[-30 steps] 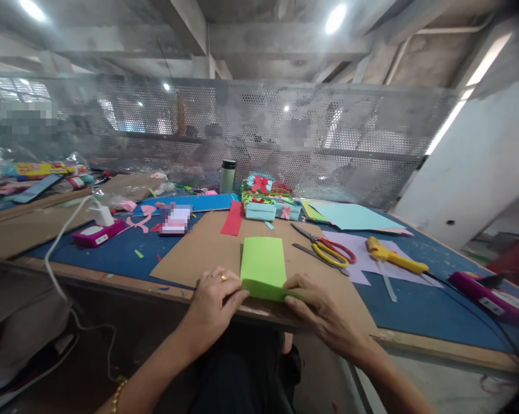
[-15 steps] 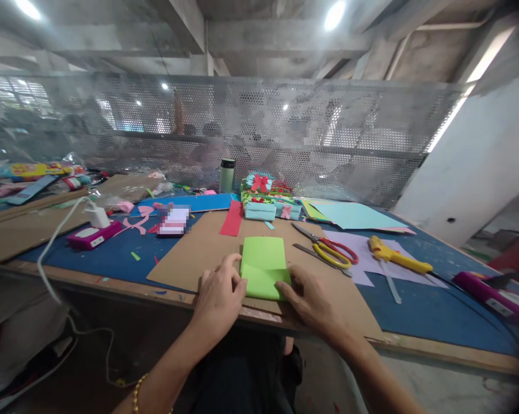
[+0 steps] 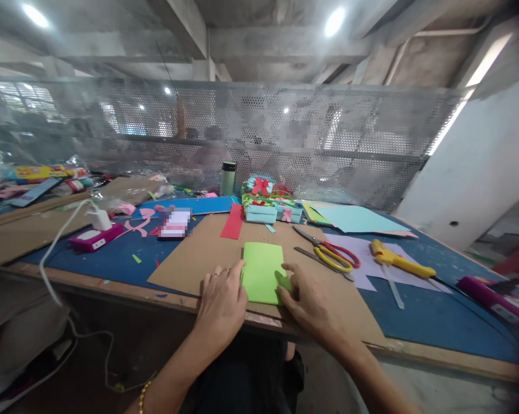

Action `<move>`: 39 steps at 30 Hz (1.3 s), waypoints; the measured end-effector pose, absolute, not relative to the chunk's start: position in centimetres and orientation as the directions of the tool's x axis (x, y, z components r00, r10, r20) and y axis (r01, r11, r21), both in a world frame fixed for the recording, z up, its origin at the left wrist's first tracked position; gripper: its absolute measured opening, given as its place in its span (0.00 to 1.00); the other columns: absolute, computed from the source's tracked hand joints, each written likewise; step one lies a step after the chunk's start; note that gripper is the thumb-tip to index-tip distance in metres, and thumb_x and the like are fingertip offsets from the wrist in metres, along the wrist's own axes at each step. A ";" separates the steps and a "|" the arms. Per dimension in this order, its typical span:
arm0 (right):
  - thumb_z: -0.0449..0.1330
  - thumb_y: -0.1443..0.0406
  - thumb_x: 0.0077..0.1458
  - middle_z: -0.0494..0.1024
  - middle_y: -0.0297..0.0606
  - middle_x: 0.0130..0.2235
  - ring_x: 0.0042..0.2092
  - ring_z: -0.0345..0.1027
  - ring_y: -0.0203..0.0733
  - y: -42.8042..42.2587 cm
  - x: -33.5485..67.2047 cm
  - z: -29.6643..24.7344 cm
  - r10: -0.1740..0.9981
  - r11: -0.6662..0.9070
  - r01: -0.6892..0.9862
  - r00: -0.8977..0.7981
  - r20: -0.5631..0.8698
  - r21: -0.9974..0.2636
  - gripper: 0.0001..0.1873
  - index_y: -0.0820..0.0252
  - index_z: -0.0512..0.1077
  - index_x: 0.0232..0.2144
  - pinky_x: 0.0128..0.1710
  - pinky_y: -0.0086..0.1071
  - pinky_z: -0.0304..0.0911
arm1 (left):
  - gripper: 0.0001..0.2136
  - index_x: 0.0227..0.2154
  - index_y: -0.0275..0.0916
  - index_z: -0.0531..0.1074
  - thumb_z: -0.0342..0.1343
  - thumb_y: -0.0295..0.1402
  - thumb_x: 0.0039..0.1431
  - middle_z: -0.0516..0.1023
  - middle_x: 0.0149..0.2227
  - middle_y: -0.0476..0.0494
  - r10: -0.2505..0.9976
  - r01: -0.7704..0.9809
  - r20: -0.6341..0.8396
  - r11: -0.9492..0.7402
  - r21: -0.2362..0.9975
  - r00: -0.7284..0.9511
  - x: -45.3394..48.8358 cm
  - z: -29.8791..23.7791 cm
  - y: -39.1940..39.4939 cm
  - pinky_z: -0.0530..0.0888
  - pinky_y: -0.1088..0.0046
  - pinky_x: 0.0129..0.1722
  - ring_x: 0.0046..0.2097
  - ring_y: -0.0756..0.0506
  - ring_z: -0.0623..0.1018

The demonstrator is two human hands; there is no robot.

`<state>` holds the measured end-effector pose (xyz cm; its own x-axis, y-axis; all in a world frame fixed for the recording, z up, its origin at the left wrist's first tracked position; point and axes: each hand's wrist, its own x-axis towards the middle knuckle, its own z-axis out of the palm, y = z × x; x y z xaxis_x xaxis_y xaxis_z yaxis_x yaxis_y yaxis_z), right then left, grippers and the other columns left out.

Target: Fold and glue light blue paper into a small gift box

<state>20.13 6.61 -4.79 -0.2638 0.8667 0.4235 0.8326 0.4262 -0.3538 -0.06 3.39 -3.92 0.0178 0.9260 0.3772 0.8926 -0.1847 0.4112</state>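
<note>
A bright green sheet of craft paper or thin foam [image 3: 263,267], apparently folded, lies on brown cardboard at the table's front edge. My left hand [image 3: 225,294] grips its left edge, with the index finger along the side and the thumb near the lower corner. At the lower right corner, my right hand [image 3: 308,296] pinches the sheet between thumb and fingers, where the edge bends up a little. Right of the sheet lie scissors with red and yellow handles [image 3: 335,256]. A red strip [image 3: 232,221] rests beyond it on the cardboard [image 3: 190,253].
Small light-blue boxes with red bows [image 3: 260,213] stand at the back beside a green bottle [image 3: 227,179]. A yellow glue gun [image 3: 401,264] lies on purple paper [image 3: 363,279] to the right. Purple power strips [image 3: 96,237] and a phone [image 3: 175,223] also occupy the table.
The raised lower part of the green sheet now lies flatter and its crease no longer shows. My left fingers have moved along the left edge; my right index finger has straightened.
</note>
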 end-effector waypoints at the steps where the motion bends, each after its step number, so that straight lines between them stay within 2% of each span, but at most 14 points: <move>1: 0.51 0.61 0.60 0.73 0.34 0.29 0.28 0.64 0.41 6.6 20.1 -4.7 0.870 0.423 0.834 -0.263 0.417 -0.354 0.20 0.60 0.65 0.53 0.28 0.31 0.52 | 0.23 0.58 0.41 0.67 0.47 0.25 0.59 0.79 0.41 0.39 0.926 0.896 0.377 -0.175 0.409 0.009 0.0 -3.9 3.4 0.65 0.61 0.45 0.49 0.36 0.73; 7: 0.51 0.61 0.60 0.72 0.33 0.27 0.28 0.64 0.43 6.6 20.2 -4.5 0.873 0.422 0.844 -0.278 0.402 -0.332 0.20 0.60 0.66 0.53 0.29 0.32 0.51 | 0.22 0.58 0.38 0.68 0.47 0.24 0.61 0.78 0.43 0.38 0.925 0.902 0.381 -0.175 0.395 0.012 0.0 -4.1 3.2 0.65 0.60 0.46 0.50 0.36 0.72; 14: 0.51 0.60 0.61 0.72 0.33 0.27 0.27 0.63 0.42 6.7 20.1 -4.5 0.882 0.414 0.839 -0.274 0.383 -0.354 0.18 0.59 0.67 0.51 0.28 0.32 0.51 | 0.23 0.54 0.45 0.74 0.46 0.23 0.60 0.71 0.39 0.39 0.870 0.877 0.490 -0.273 0.397 0.049 -0.1 -4.7 2.3 0.66 0.60 0.45 0.45 0.38 0.69; 19: 0.50 0.60 0.61 0.71 0.32 0.26 0.28 0.64 0.43 6.7 20.0 -4.3 0.891 0.398 0.851 -0.270 0.366 -0.341 0.18 0.59 0.67 0.50 0.29 0.32 0.52 | 0.16 0.45 0.43 0.79 0.50 0.25 0.59 0.68 0.36 0.40 0.813 0.905 0.579 -0.295 0.305 0.070 0.1 -5.3 1.8 0.66 0.60 0.41 0.42 0.38 0.68; 23: 0.48 0.60 0.62 0.72 0.34 0.27 0.30 0.67 0.45 6.6 19.8 -3.8 0.890 0.408 0.852 -0.289 0.354 -0.330 0.17 0.60 0.66 0.50 0.31 0.33 0.54 | 0.13 0.41 0.40 0.79 0.51 0.26 0.59 0.69 0.36 0.40 0.751 0.924 0.657 -0.294 0.244 0.066 0.4 -5.8 1.9 0.66 0.59 0.40 0.41 0.38 0.68; 30: 0.47 0.60 0.63 0.76 0.38 0.33 0.34 0.72 0.49 6.2 19.6 -3.2 0.909 0.372 0.871 -0.273 0.315 -0.320 0.18 0.59 0.65 0.51 0.32 0.34 0.57 | 0.18 0.52 0.38 0.74 0.51 0.25 0.59 0.71 0.39 0.39 0.698 0.927 0.711 -0.321 0.197 0.091 0.4 -6.4 2.0 0.66 0.58 0.42 0.42 0.38 0.69; 34: 0.49 0.60 0.62 0.75 0.38 0.32 0.34 0.71 0.49 6.4 19.6 -3.3 0.915 0.358 0.873 -0.258 0.310 -0.331 0.18 0.58 0.65 0.52 0.32 0.34 0.57 | 0.14 0.45 0.37 0.77 0.50 0.25 0.61 0.73 0.36 0.39 0.648 0.922 0.754 -0.349 0.169 0.108 0.5 -6.6 2.0 0.66 0.58 0.41 0.40 0.39 0.69; 39: 0.50 0.60 0.62 0.74 0.36 0.30 0.32 0.69 0.48 6.6 19.6 -3.7 0.916 0.351 0.873 -0.245 0.317 -0.340 0.18 0.58 0.65 0.52 0.32 0.33 0.55 | 0.11 0.38 0.37 0.77 0.50 0.23 0.60 0.73 0.34 0.40 0.608 0.908 0.791 -0.368 0.199 0.074 0.7 -6.7 2.0 0.66 0.59 0.40 0.38 0.40 0.70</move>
<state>19.63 6.61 -3.73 -0.2449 0.9162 0.3171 0.8726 0.3509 -0.3398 0.73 2.05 -6.67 0.0735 0.6077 0.7908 0.9082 -0.3684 0.1986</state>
